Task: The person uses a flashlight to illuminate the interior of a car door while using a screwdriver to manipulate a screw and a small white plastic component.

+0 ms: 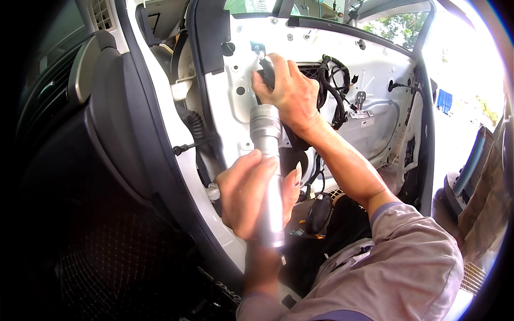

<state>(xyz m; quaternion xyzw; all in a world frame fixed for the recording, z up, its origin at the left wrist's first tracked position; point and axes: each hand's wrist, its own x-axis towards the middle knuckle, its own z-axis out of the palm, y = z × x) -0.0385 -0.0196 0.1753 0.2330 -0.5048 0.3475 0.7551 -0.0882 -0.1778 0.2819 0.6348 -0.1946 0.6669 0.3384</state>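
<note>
Silver flashlight [265, 129] in left hand [238, 200], black tool [267, 75] in right hand [292, 97], fingers [262, 179] curled round both, before white door [383, 69] with wiring [338, 95].

The left hand [241, 195] is curled; the right hand [294, 96] (the higher one) bends too, its forearm [342, 155] slanting.

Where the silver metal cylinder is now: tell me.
In the head view, the silver metal cylinder is near the centre, held in the left hand, just below the right hand.
</note>
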